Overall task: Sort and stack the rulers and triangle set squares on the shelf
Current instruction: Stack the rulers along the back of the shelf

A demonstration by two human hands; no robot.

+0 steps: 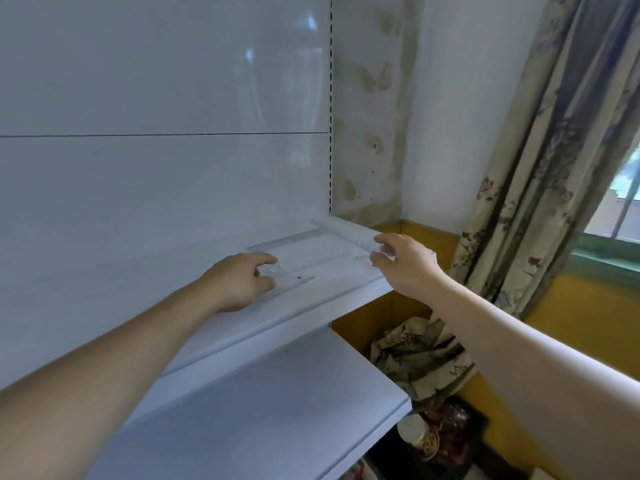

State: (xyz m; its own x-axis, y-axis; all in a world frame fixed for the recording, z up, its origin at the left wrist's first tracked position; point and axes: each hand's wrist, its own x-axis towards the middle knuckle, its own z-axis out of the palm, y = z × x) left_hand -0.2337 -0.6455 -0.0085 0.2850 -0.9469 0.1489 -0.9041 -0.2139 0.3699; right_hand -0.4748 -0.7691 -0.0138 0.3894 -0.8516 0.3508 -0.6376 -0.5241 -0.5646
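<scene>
Clear plastic rulers and set squares lie on the white shelf [332, 289] near its right end, hard to tell apart. One clear ruler [343, 233] runs along the shelf's right edge, and my right hand [403, 263] grips its near end between thumb and fingers. A transparent set square [304, 258] lies flat in the middle. My left hand [242, 280] rests on its left corner, fingers curled and pinching the clear plastic edge.
A lower white shelf [277, 410] juts out beneath. The white back panel [162, 168] rises behind. To the right are a yellow wall, crumpled patterned cloth [422, 355] on the floor, a floral curtain [540, 168] and a window.
</scene>
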